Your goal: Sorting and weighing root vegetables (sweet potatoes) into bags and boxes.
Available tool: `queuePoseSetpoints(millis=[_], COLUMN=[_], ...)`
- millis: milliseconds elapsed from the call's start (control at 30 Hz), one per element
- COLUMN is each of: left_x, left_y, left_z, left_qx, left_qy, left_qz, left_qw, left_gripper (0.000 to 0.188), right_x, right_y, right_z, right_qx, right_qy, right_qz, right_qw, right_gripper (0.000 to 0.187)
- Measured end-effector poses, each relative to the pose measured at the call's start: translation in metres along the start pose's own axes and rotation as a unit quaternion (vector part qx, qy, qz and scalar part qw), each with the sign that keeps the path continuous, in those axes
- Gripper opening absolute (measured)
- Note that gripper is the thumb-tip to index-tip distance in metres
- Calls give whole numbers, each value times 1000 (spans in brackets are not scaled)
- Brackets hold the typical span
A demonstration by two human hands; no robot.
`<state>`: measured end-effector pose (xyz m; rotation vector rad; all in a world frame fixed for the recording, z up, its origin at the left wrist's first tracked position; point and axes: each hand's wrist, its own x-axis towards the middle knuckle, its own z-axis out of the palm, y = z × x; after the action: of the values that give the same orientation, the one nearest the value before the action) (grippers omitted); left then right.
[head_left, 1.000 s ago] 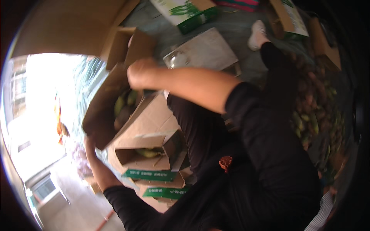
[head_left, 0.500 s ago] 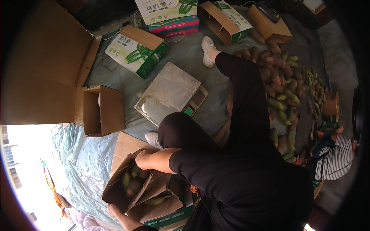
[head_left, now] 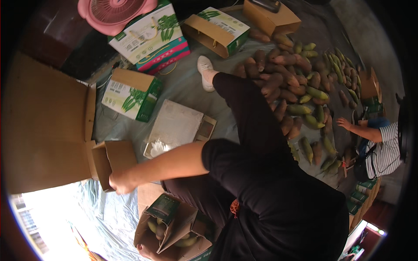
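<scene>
The right hand [head_left: 123, 182] is at the low corner of a small brown box [head_left: 121, 156], with its fingers bent by the edge. I cannot tell if it holds the box or just touches it. The left hand [head_left: 146, 251] is low down, at the side of an open box [head_left: 140, 230] with long vegetables [head_left: 156, 228] inside. Only a bit of this hand shows, so I cannot tell if it is wide or narrow. The open box has a green flap [head_left: 163, 208] and is near the person's black trouser leg [head_left: 187, 187]. Just beside it is another box [head_left: 199, 249] with a green vegetable [head_left: 186, 242] in it. A flat scale [head_left: 174, 126] sits past the right arm [head_left: 172, 165]. Farther off are a green and white box [head_left: 130, 93] and a pink fan [head_left: 117, 13]. A big heap of brown and green vegetables [head_left: 283, 78] lies on the floor. Another person in a striped shirt [head_left: 385, 150] is by the heap.
</scene>
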<state>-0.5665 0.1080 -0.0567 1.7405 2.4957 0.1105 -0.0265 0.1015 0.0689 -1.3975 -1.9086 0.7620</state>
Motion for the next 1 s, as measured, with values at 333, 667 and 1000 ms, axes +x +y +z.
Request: queuePoseSetpoints(millis=[333,667,1000], left_x=[-87,-247,-254], left_y=[272,532,568], left_z=[-58,-33,19], left_qx=[-216,-194,27], left_qy=[119,-194,-184], left_qz=[310,587,633], left_qw=[918,762,751], left_gripper=[22,24,21], right_x=[-228,-466,-583], right_y=[168,295,405], right_z=[-210,-211,-255], right_qx=[-6,-52,-145], right_qy=[295,393,410], right_qz=[227,482,614], right_qw=[928,781,659], right_gripper=[21,20,17])
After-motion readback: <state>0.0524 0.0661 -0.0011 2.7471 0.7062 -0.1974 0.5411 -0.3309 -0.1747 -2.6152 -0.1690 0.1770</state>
